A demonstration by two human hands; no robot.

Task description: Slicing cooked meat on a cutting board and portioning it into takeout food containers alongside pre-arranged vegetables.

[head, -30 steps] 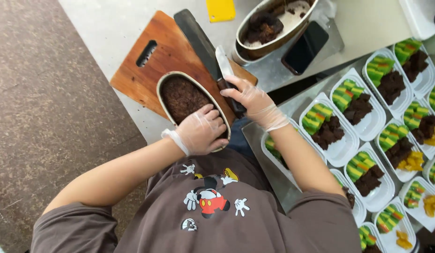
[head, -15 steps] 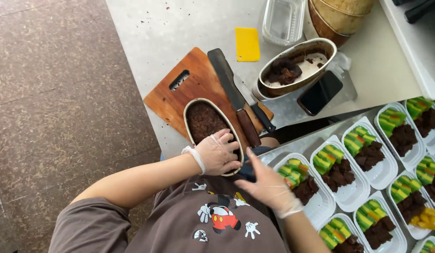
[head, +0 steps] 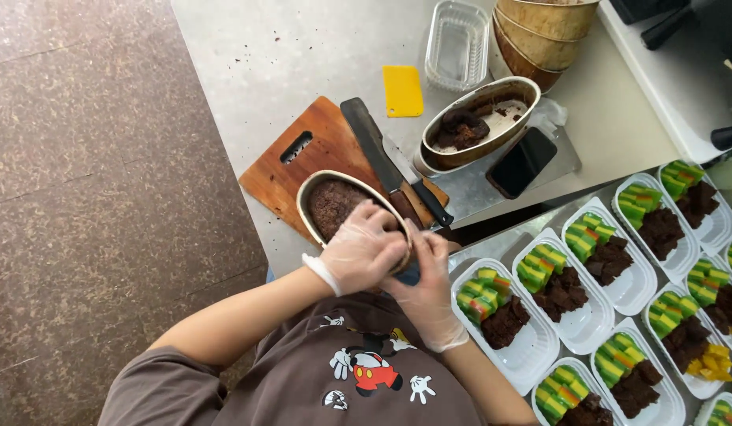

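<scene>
Head view: both hands [head: 397, 264] clasp cake pan [head: 326, 197].

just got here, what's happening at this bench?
A person in clear gloves has both hands on an oval mould of dark brown cake sitting on a wooden cutting board. The left hand grips its near rim; the right hand presses against the same end. Two knives lie on the board. White trays of striped and brown cake pieces fill the right side.

White trays [head: 531, 347] right (filled); dark phone screen [head: 521, 162] centre.
</scene>
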